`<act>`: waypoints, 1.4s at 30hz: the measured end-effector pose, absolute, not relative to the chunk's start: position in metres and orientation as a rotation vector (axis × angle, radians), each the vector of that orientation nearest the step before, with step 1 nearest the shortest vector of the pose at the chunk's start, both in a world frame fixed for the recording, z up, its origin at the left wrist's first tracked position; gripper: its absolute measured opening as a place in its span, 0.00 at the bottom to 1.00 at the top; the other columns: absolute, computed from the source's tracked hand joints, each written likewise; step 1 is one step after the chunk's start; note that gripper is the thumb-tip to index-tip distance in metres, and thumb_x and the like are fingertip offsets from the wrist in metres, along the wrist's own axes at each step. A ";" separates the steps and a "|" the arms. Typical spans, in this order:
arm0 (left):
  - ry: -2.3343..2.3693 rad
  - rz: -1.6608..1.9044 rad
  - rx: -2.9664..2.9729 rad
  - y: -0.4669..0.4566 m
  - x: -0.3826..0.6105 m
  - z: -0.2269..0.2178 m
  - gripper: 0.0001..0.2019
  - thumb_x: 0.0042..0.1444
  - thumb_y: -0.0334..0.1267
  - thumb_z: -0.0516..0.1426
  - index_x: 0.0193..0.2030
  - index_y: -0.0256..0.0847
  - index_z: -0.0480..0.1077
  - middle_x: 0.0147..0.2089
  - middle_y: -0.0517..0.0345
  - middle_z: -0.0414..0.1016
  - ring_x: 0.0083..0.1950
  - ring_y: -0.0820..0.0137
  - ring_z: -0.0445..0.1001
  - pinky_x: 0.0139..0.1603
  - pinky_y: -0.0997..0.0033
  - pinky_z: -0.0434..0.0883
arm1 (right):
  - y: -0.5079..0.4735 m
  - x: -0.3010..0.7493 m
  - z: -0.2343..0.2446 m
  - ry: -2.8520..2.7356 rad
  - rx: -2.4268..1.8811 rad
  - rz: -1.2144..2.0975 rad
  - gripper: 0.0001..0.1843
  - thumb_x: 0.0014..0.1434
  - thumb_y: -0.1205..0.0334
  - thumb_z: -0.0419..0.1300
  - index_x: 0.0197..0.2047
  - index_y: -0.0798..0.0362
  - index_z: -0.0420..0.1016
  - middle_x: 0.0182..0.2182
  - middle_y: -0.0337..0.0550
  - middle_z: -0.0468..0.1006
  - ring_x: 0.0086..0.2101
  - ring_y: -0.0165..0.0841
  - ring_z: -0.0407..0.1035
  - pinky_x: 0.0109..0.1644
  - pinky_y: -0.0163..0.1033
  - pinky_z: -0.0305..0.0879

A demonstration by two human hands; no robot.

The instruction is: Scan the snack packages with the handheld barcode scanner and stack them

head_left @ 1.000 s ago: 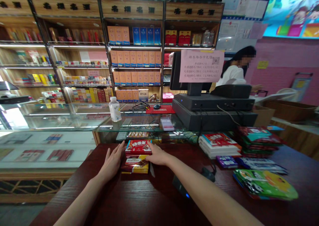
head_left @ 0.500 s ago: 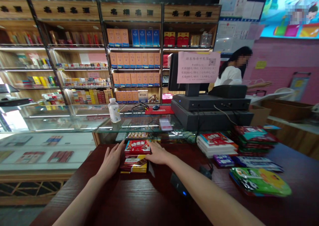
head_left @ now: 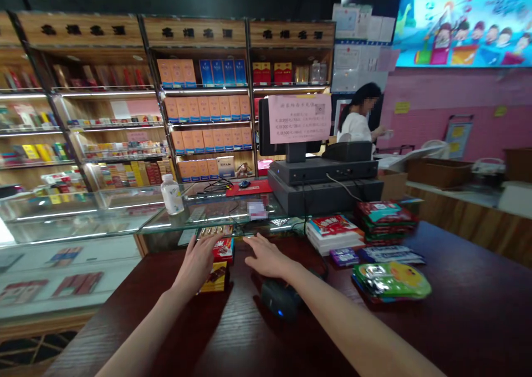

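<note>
My left hand (head_left: 198, 263) is open, fingers stretched forward. It covers the left part of a red snack box (head_left: 225, 249) and a yellow chocolate pack (head_left: 216, 278) in front of that box. Whether the palm touches them I cannot tell. To the right of the packs, my right hand (head_left: 266, 256) is held open above the dark table, apart from them and holding nothing. Below my right wrist lies a black handheld device (head_left: 277, 300) with a blue light, partly hidden by the forearm.
On the right are white-and-red boxes (head_left: 334, 233), stacked dark red packs (head_left: 386, 222), purple packs (head_left: 344, 256) and green animal-print packs (head_left: 393, 281). Behind stand a glass counter with a white bottle (head_left: 172, 194) and a cash register (head_left: 324, 172). A person (head_left: 358, 122) stands beyond it.
My right hand has come off the packs and moved right. My left hand has moved over their left side. The view has turned right; the person's arm is drawn in.
</note>
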State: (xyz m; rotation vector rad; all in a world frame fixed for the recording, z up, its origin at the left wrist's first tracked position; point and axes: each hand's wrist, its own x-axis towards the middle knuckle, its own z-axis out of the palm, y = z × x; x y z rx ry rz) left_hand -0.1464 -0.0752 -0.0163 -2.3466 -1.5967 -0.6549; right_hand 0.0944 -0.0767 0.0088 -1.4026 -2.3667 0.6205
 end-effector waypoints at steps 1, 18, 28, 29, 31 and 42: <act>-1.565 -0.664 -2.370 -0.075 -0.137 -0.014 0.30 0.58 0.23 0.44 0.65 0.47 0.63 0.63 0.54 0.73 0.65 0.64 0.69 0.72 0.44 0.49 | -0.079 0.103 0.009 -2.348 -1.402 0.612 0.36 0.61 0.58 0.55 0.71 0.52 0.55 0.71 0.52 0.54 0.71 0.50 0.41 0.69 0.60 0.46; -1.316 -0.692 -2.723 -0.055 0.022 0.005 0.24 0.58 0.27 0.48 0.59 0.47 0.69 0.60 0.55 0.75 0.62 0.65 0.70 0.73 0.50 0.51 | -0.085 0.257 -0.009 -1.991 -1.514 0.367 0.27 0.59 0.64 0.58 0.62 0.56 0.70 0.61 0.52 0.70 0.63 0.42 0.59 0.68 0.47 0.52; -1.262 -0.612 -2.867 -0.030 0.079 -0.002 0.23 0.61 0.37 0.52 0.63 0.42 0.65 0.64 0.49 0.71 0.65 0.59 0.67 0.67 0.56 0.60 | -0.075 0.322 -0.012 -1.777 -1.616 0.204 0.22 0.59 0.66 0.57 0.57 0.56 0.73 0.56 0.50 0.74 0.58 0.39 0.65 0.66 0.42 0.56; -1.250 -0.604 -2.882 -0.028 0.084 -0.003 0.24 0.61 0.37 0.52 0.64 0.42 0.65 0.64 0.49 0.70 0.65 0.59 0.67 0.68 0.56 0.60 | -0.073 0.328 -0.013 -1.759 -1.634 0.195 0.22 0.60 0.65 0.57 0.58 0.56 0.73 0.56 0.51 0.74 0.58 0.39 0.65 0.66 0.43 0.55; -1.223 -0.584 -2.913 -0.024 0.093 -0.005 0.25 0.60 0.39 0.53 0.65 0.42 0.64 0.66 0.50 0.69 0.66 0.58 0.65 0.69 0.55 0.59 | -0.067 0.337 -0.017 -1.729 -1.672 0.183 0.22 0.60 0.64 0.57 0.58 0.57 0.73 0.57 0.51 0.73 0.60 0.40 0.63 0.68 0.45 0.51; -1.258 -0.526 -3.022 -0.007 0.136 -0.016 0.31 0.60 0.46 0.55 0.68 0.41 0.58 0.69 0.44 0.64 0.70 0.56 0.61 0.69 0.52 0.56 | -0.044 0.364 -0.030 -1.671 -1.849 0.184 0.29 0.65 0.60 0.52 0.67 0.61 0.61 0.66 0.57 0.63 0.69 0.40 0.50 0.70 0.46 0.48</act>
